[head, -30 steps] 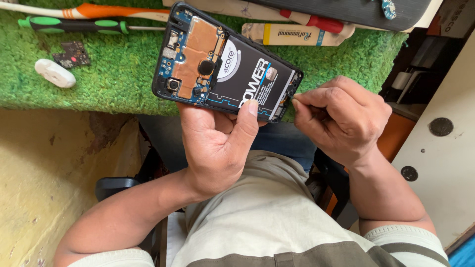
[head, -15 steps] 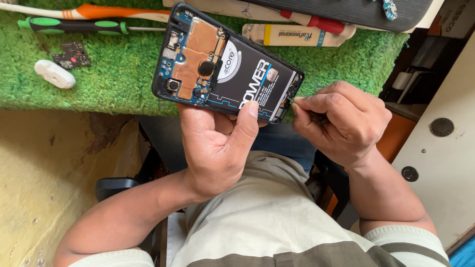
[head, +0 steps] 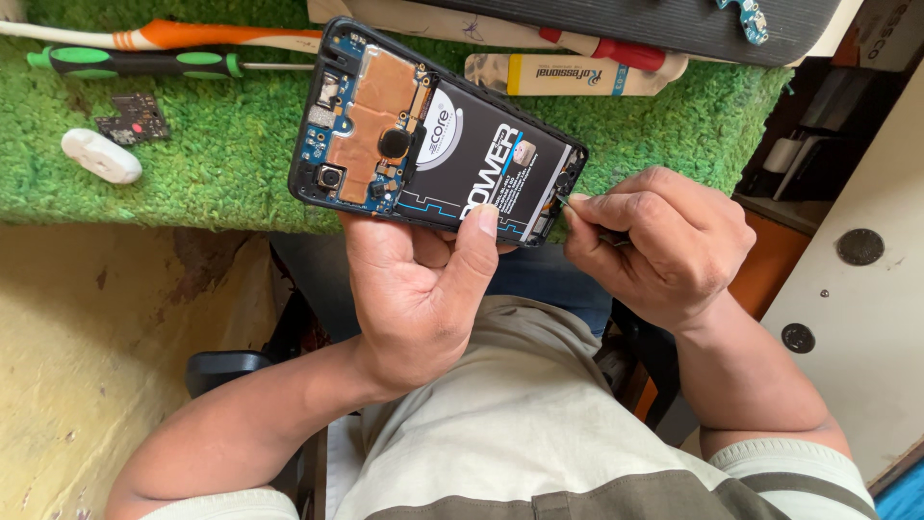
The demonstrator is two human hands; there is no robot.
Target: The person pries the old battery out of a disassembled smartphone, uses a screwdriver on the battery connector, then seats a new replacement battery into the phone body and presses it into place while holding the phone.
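A: Where was the opened phone?
B: Clamped in the left hand, long axis slanting down toward the right hand, whose fingers pinched a thin tool at its lower end.
A: And around it?
B: A green turf surface with screwdrivers; a cramped room.

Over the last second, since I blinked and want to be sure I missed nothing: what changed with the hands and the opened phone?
Almost nothing. The right hand keeps its thin tool at the bottom edge of the opened phone, its fingertips barely shifted. The left hand still grips the phone from below, thumb on the battery. The screwdrivers and small circuit board on the green mat stayed put.
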